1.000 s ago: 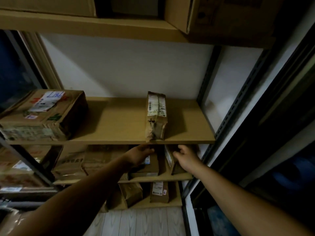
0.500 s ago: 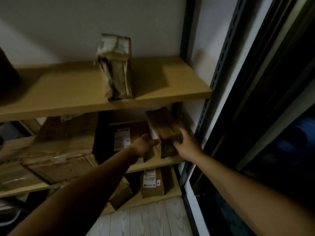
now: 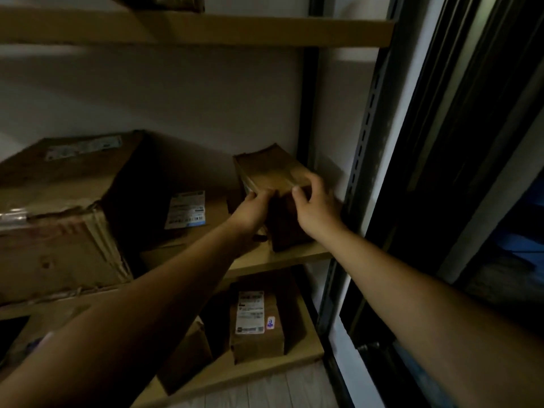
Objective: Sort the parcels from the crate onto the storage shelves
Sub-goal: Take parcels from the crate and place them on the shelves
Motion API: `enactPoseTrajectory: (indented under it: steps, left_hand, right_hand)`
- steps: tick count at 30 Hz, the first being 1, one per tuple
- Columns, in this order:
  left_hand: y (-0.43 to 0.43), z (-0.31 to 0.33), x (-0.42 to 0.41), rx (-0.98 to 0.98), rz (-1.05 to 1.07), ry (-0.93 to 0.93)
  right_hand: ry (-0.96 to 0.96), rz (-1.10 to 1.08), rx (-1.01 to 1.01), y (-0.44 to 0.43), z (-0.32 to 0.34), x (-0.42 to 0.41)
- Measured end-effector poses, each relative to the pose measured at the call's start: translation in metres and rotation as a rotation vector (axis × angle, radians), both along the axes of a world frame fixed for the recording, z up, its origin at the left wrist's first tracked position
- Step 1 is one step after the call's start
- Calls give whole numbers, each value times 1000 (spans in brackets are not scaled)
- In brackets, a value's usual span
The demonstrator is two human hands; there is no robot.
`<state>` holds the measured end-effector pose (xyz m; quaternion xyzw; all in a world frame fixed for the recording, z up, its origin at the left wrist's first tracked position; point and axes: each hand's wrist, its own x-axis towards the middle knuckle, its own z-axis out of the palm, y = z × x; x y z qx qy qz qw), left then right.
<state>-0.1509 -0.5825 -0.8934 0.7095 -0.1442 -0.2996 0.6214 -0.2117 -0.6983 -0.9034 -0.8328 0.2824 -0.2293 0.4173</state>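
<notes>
In dim light, your two bare arms reach into a storage rack, where both hands close on a small brown parcel (image 3: 269,172) standing at the right end of the middle shelf (image 3: 297,257). Your left hand (image 3: 252,212) grips the parcel's left side near the top, its fingers (image 3: 259,198) curled against the cardboard. Your right hand (image 3: 317,208) holds the opposite side, with the thumb laid on the near top edge and the fingers wrapped round the right face. The parcel sits just beside the rack's dark rear post and near the slotted metal upright (image 3: 362,160) at the front corner. To its left on the same shelf lies a flat box with a white label (image 3: 186,214), and beyond that stands a large, worn carton (image 3: 59,207) whose front is creased and torn. One shelf down, a labelled parcel (image 3: 255,320) stands upright on the lower shelf (image 3: 265,370), with another brown parcel (image 3: 185,359) leaning just to its left. The upper shelf (image 3: 206,28) runs across the top, and pale floorboards (image 3: 279,391) show at the bottom.
</notes>
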Motion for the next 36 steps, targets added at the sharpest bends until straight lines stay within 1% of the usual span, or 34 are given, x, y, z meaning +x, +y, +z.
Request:
enactPoseTrajectory:
  steps: [3,5,7,11,16,23,31,33,36]
  left_hand:
    - [12,-12,-6,-133,-27,20]
    - [17,-19,-9,-170,-33,11]
    - [19,-20,-13,-181,-54,-25]
    - [21,-16,-21,-179,-70,-54]
    - [22,-18,-27,-206,-98,-77]
    - [28,-23,-32,-274,-129,-121]
    - [43,-31,-38,-321,-88,-251]
    - [47,-31,-40,-338,-43,-237]
    - [50,-31,-36,-375,31,-163]
  right_hand:
    - [-116,7,-17,5,-5,-5]
    - [-159,11,12,10,-9,-11]
    - [-181,-15,69,13,-11,-19]
    - [-81,-88,51,15,-9,-25]
    - [-229,-69,206,20,-6,-27]
    - [-317,-29,307,28,-6,-43]
    - [-408,-5,269,44,-22,-54]
    - [-436,-3,270,51,-24,-55]
    - [-459,-3,282,58,-24,-55]
